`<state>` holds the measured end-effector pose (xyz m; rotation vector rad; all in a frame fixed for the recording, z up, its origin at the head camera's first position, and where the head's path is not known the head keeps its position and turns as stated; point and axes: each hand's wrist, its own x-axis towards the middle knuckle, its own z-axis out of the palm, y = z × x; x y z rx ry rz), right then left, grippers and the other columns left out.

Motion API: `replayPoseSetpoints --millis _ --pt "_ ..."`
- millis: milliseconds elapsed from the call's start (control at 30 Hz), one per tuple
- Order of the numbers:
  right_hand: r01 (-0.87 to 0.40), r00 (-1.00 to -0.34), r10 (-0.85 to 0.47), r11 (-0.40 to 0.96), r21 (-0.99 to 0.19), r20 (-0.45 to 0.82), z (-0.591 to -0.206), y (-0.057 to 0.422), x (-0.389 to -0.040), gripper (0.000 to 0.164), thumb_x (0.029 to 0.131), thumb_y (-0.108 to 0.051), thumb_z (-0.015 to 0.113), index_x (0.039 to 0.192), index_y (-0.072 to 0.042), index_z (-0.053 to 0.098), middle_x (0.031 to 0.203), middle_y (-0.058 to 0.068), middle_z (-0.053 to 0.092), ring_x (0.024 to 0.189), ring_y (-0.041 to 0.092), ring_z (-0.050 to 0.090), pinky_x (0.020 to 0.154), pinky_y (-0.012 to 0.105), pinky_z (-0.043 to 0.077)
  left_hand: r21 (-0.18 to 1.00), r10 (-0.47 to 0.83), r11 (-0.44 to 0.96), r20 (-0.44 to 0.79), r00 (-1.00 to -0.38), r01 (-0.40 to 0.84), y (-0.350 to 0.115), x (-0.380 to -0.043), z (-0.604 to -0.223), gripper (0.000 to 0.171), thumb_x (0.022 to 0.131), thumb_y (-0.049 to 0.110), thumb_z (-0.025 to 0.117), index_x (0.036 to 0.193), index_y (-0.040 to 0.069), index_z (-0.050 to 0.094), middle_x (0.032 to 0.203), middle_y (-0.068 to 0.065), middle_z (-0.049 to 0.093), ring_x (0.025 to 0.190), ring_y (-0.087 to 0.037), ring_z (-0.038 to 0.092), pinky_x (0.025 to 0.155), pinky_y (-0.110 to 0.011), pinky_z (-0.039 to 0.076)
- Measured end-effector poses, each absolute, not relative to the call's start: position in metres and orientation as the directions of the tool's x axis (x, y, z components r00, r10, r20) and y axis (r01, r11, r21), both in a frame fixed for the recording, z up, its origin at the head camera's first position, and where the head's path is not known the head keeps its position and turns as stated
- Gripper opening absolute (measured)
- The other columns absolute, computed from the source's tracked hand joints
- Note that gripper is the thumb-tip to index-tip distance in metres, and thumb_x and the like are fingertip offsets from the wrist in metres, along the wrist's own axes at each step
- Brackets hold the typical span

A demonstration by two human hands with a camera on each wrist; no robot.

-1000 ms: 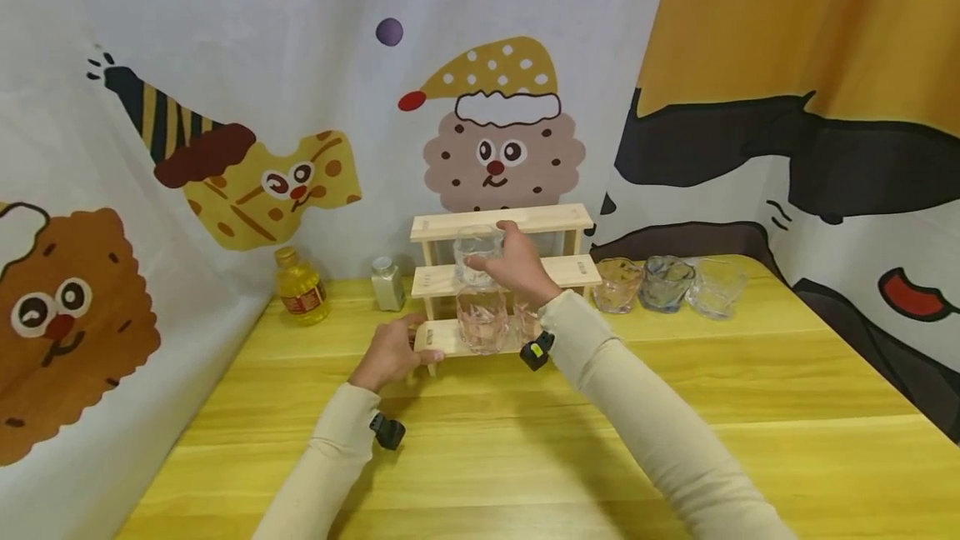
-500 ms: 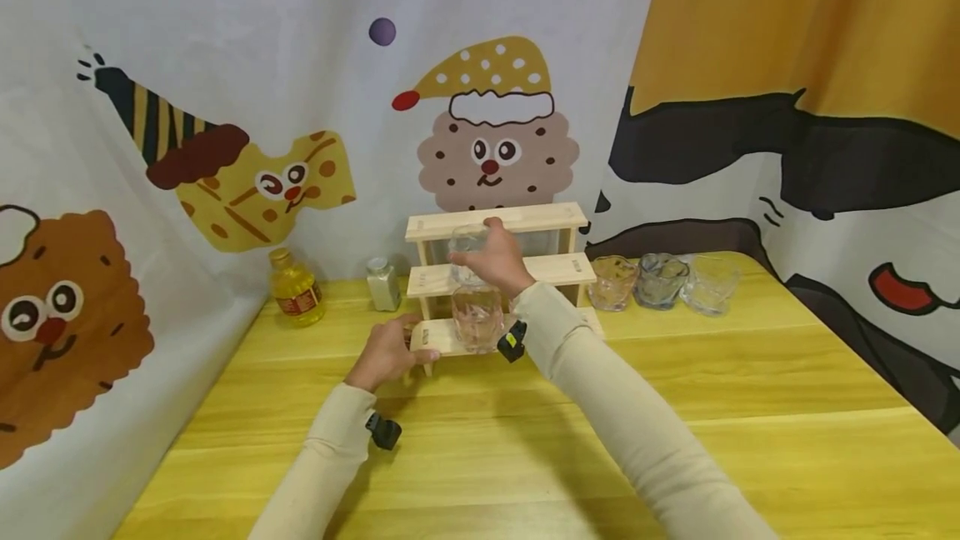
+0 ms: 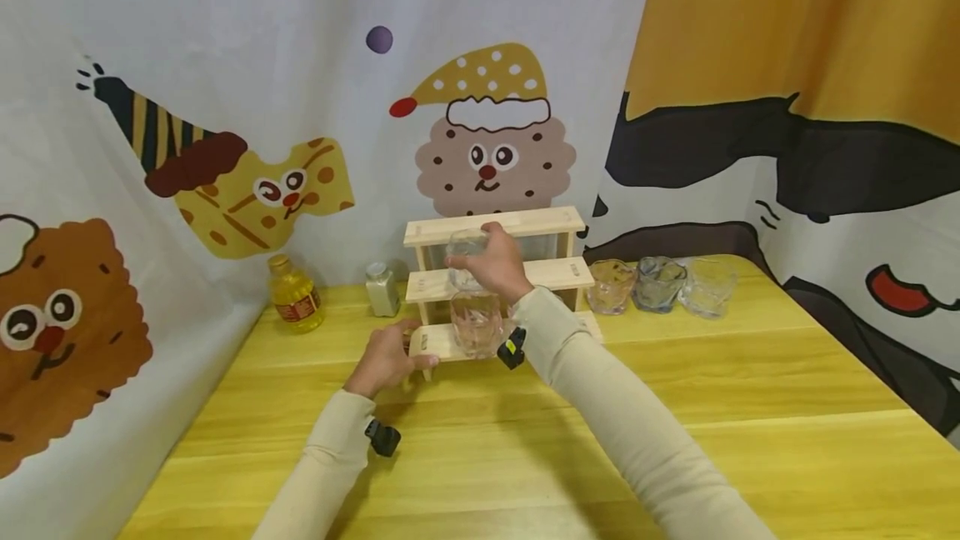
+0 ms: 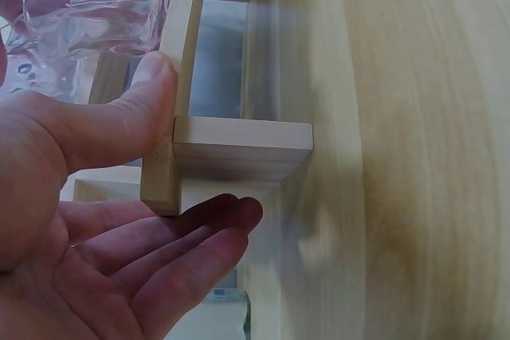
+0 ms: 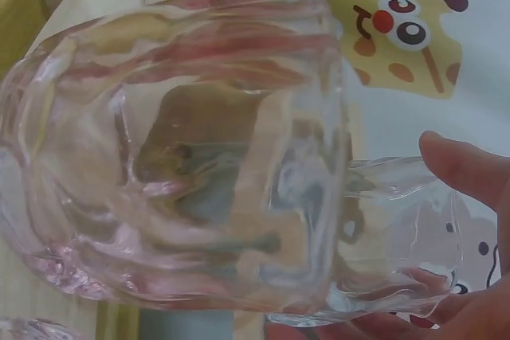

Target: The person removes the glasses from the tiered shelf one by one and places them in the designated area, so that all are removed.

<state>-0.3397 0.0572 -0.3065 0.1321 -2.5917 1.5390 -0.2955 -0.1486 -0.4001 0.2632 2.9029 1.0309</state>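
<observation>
A three-step wooden rack (image 3: 495, 226) stands at the back of the table. My left hand (image 3: 382, 359) grips the left end of its lowest shelf; in the left wrist view the thumb lies on the shelf (image 4: 185, 45) and the fingers are below. With my right hand (image 3: 498, 263) I hold a clear glass (image 3: 463, 252) at the left part of the middle shelf. The right wrist view shows thumb and fingers on opposite sides of that clear glass (image 5: 398, 236). A pinkish glass (image 3: 477, 327) stands on the lowest shelf, in front of the held one. My right wrist hides the shelf beside it.
Right of the rack stand three glasses: a pinkish one (image 3: 611, 286), a bluish-grey one (image 3: 659, 284) and a clear one (image 3: 708, 287). To the left are a yellow oil bottle (image 3: 295, 294) and a small white-filled jar (image 3: 382, 290). A printed curtain (image 3: 315, 73) hangs behind.
My right hand and the clear glass have shifted slightly left along the middle shelf. The right wrist now covers a second glass on the lowest shelf. My left hand keeps its grip.
</observation>
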Motion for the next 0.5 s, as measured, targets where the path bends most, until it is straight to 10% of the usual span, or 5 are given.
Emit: replayPoseSetpoints --millis 500 --pt "-0.203 -0.975 -0.009 0.420 -0.884 0.220 -0.274 0.077 -0.324 0.085 0.081 -0.034 0.084 0.150 -0.011 0.041 0.148 0.015 0.050 0.135 0.034 0.050 0.106 0.049 0.050 0.623 0.184 0.766 0.018 -0.983 0.155 -0.150 -0.292 -0.400 0.072 0.086 0.026 0.081 0.145 -0.002 0.049 0.126 -0.027 0.068 0.115 -0.039 0.066 0.092 -0.049 0.057"
